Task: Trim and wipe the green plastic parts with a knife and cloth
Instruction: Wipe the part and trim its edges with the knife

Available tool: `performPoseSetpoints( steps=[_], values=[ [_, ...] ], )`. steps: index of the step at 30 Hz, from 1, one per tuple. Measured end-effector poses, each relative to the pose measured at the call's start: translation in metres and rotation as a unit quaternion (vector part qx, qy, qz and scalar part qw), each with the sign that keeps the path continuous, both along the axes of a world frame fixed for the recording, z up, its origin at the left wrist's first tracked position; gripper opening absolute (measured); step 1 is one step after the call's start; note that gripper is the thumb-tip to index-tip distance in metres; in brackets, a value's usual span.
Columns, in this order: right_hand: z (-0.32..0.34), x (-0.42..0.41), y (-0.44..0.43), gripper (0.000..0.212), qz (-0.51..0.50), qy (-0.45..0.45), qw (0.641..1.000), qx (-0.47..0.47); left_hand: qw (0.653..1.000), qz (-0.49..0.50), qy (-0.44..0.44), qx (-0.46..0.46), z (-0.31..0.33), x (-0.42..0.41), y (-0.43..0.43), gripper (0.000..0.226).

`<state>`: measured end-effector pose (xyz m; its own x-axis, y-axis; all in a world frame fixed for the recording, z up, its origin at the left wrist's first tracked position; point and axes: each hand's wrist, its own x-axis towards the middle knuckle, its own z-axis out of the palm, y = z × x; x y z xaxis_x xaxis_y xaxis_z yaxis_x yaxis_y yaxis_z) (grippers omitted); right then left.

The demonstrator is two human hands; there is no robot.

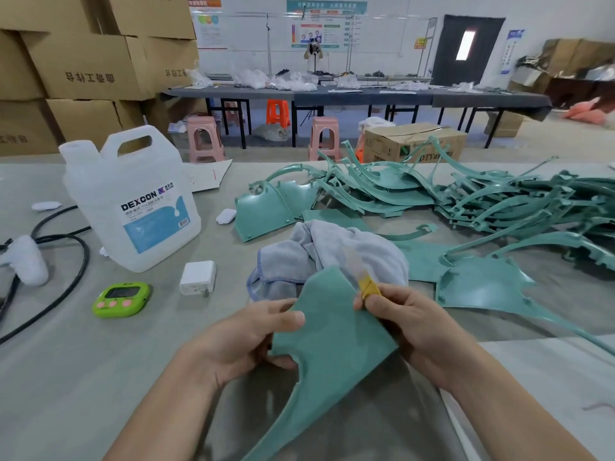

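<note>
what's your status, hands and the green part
Left hand grips flat green plastic part by its left edge. Right hand pinches yellow-handled knife at the part's top edge, blade blurred. Crumpled grey cloth lies behind, nothing blocking.

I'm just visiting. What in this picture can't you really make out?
Knife blade, head view: smeared by motion blur above the right hand; only the yellow handle is clear.
Held green plastic part: its narrow tail is cut off by the bottom edge.
Left hand: the fingers behind the part are hidden by it.
Green timer display: too small to read.
DEXCON jug fine print: too small.
</note>
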<state>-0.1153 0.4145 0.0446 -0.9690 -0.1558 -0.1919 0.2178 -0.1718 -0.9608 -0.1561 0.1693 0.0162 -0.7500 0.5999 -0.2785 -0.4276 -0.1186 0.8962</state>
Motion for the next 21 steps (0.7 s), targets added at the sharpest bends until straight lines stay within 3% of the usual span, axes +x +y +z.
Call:
performPoseSetpoints(
  steps=[5, 9, 11, 15, 18, 21],
  values=[
    [-0.006, -0.007, -0.004, 0.027, -0.133, 0.050, 0.988, -0.055, 0.985, 0.170, -0.023, 0.022, 0.005, -0.004, 0.004, 0.040],
    [-0.010, -0.010, 0.003, 0.034, -0.163, 0.123, 0.979, -0.006, 0.940, 0.332, -0.069, 0.032, 0.007, -0.009, 0.006, 0.015],
    [-0.018, -0.011, 0.001, 0.033, -0.164, 0.152, 0.973, 0.055, 0.919, 0.385, -0.079, 0.027, 0.005, -0.012, 0.008, 0.018],
    [-0.035, -0.012, -0.008, 0.023, -0.178, 0.228, 0.918, 0.270, 0.913, 0.400, -0.083, 0.013, 0.005, -0.013, 0.012, 0.019],
    [-0.040, -0.011, -0.012, 0.008, -0.185, 0.254, 0.889, 0.333, 0.915, 0.390, -0.101, 0.016, 0.006, -0.013, 0.011, 0.026],
    [-0.037, -0.008, -0.014, 0.010, -0.172, 0.274, 0.865, 0.384, 0.918, 0.382, -0.107, 0.019, 0.007, -0.011, 0.012, 0.024]
  ],
)
